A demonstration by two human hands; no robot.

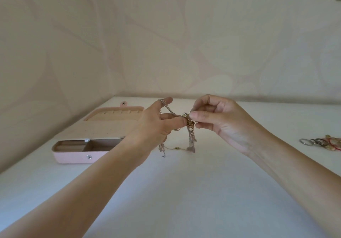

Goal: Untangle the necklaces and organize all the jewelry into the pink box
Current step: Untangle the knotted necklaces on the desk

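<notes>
A tangle of thin gold and silver necklaces (190, 127) hangs in the air between my hands, above the white table (184, 191). My left hand (156, 127) has chain looped over its raised index finger and pinches a strand at the thumb. My right hand (215, 119) pinches the knot from the right with thumb and forefinger. Loose chain ends dangle down to the table. The pink box (77, 156) lies open at the left, its lid flat behind it, with beige compartments inside.
A small pile of rings and other jewelry (321, 142) lies at the right edge of the table. A pale patterned wall rises behind the table and along its left side.
</notes>
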